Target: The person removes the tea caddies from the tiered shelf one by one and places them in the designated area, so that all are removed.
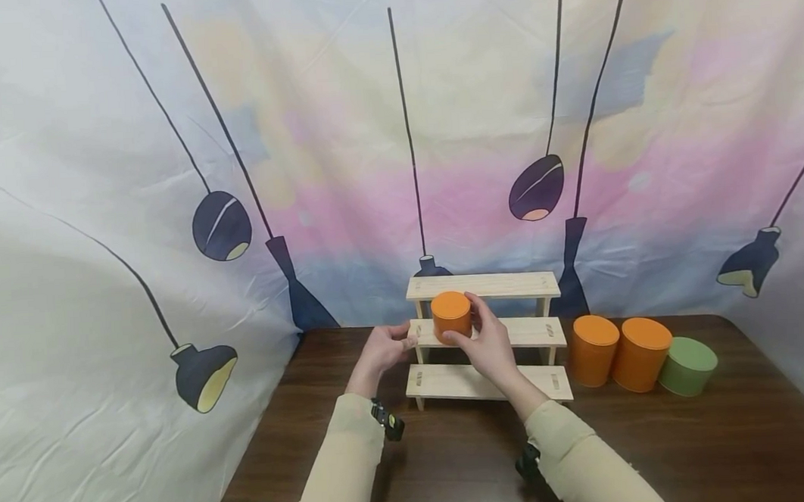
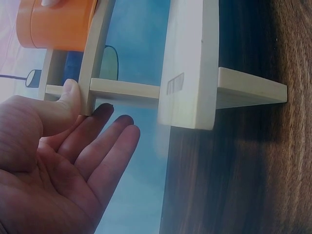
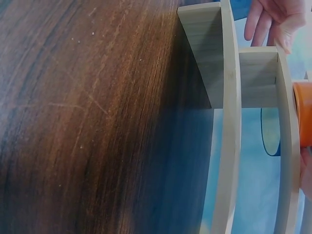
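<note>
A three-tier wooden step shelf [image 1: 480,382] stands on the table. On the left part of its middle tier sits an orange round canister [image 1: 452,326], gripped by my right hand [image 1: 490,346] with the thumb in front and fingers at the right side. My left hand [image 1: 383,350] is at the left end of that tier. In the left wrist view, the left thumb [image 2: 71,97] presses the board's end from above with a finger beneath it, the other fingers extended. Only part of the canister [image 3: 304,114] and of the right hand appears in the right wrist view.
Right of the shelf, two taller orange canisters [image 1: 594,353] [image 1: 642,356] and a shorter green canister [image 1: 688,366] stand close together on the dark wooden table [image 1: 454,460]. A fabric backdrop [image 1: 350,170] with printed lamps hangs behind and at the sides.
</note>
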Demonstrator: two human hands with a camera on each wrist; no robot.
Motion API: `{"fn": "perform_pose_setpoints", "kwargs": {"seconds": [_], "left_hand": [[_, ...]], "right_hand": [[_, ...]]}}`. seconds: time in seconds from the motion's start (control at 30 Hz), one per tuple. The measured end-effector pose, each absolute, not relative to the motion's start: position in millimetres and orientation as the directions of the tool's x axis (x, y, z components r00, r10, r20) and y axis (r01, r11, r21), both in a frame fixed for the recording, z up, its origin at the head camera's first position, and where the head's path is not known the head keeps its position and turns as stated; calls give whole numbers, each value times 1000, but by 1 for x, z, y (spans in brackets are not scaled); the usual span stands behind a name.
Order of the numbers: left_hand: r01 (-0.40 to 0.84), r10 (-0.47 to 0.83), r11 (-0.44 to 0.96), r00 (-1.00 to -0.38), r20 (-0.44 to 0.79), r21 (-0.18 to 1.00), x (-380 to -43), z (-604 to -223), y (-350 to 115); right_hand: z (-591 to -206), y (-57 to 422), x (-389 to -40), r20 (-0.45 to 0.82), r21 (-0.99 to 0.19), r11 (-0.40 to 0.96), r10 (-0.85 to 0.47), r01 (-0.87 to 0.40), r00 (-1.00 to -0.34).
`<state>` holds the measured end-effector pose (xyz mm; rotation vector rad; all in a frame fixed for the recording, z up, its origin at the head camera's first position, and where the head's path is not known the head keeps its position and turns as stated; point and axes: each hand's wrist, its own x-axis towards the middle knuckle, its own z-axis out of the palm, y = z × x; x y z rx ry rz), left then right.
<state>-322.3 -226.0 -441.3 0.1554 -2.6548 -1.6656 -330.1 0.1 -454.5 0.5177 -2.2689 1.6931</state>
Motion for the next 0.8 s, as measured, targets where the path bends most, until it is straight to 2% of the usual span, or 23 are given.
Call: {"fn": "perform_pose_setpoints", "kwargs": {"seconds": [0.53, 0.8], "left_hand": [[-82, -93, 419, -995, -47, 904, -321, -441, -227], [-76, -88, 417, -995, -42, 906, -320, -440, -226]], "right_hand": [[-462, 6, -329, 415, -876, 198, -151, -439, -897], [-462, 19, -319, 415, -896, 101, -157, -432, -896]]}}
